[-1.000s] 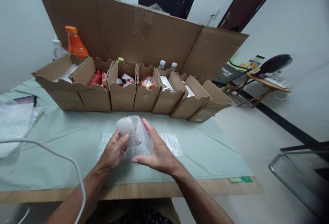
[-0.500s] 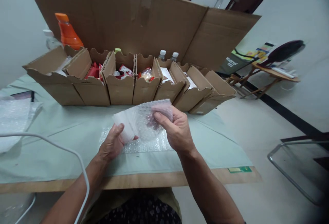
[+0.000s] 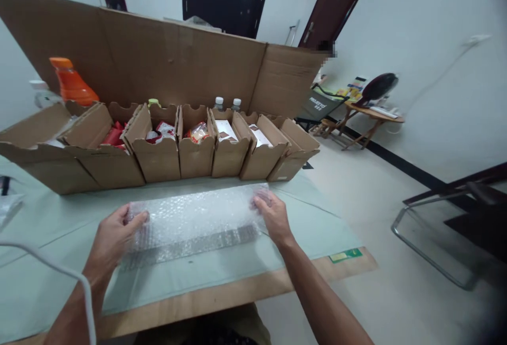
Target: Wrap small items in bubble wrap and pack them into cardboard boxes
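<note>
The left hand (image 3: 113, 234) pinches one end of the bubble wrap (image 3: 198, 215) and the right hand (image 3: 274, 217) grips the other, the wrap spread between them over the cloth (image 3: 309, 223), with boxes (image 3: 197, 161) just beyond both hands.

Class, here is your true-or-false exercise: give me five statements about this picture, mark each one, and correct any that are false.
1. The left hand grips one end of the bubble wrap. True.
2. The right hand is away from the bubble wrap. False: it grips the other end.
3. The cardboard boxes stand in a row beyond the bubble wrap. True.
4. The orange bottle is in front of the cardboard boxes. False: it is behind them, towards the left end of the row.
5. The bubble wrap is rolled into a tight tube. False: it is spread out between the two hands.
</note>
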### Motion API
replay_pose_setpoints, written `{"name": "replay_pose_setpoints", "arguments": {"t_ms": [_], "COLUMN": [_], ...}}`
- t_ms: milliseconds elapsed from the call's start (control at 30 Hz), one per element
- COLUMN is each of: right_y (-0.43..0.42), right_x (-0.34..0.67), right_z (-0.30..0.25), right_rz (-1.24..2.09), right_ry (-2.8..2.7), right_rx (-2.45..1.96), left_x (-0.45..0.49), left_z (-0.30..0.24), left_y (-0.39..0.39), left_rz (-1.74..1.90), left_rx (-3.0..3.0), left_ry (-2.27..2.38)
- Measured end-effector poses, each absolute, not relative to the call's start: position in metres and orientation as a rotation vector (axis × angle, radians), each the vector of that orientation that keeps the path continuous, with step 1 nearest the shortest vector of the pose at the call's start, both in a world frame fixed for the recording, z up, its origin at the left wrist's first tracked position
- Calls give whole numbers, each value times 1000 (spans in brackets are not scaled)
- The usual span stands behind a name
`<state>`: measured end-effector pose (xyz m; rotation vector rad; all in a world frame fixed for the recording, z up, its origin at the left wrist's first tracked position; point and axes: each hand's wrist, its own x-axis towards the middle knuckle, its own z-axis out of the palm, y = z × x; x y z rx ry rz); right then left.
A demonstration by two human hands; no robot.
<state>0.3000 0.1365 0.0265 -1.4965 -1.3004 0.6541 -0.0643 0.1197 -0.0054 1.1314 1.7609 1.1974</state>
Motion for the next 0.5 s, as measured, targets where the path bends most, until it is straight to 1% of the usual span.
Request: {"name": "replay_pose_setpoints", "arguments": {"t_ms": [100,200,233,300,400,433,500], "right_y": [142,149,153,170,216,234,270], "right_x": [315,326,327,322,301,292,275], "right_z": [15,43,61,103,164,179,200], "right_rz": [484,253,170,44,-79,-71,113], "right_ry": [-1400,-1583,-1688,-1882,-2098,-2177,-2428], "right_rx": [-1635,-1656,-1619,-1497,-1450,-1471,-1506], "left_x": [-74,-63,-55,-36,-8,0,8], "left_z": [-9,-5,-4,-4,-14,-19,-30], "left_y": [122,119,117,114,111,110,109], "left_rz": [962,1019,1083,1136,999,934,841], "left_rx": [1559,1901,2018,2236,2415,2433,2439], "left_ry": [2080,2238,2185,1926,1554,1508,1508]}}
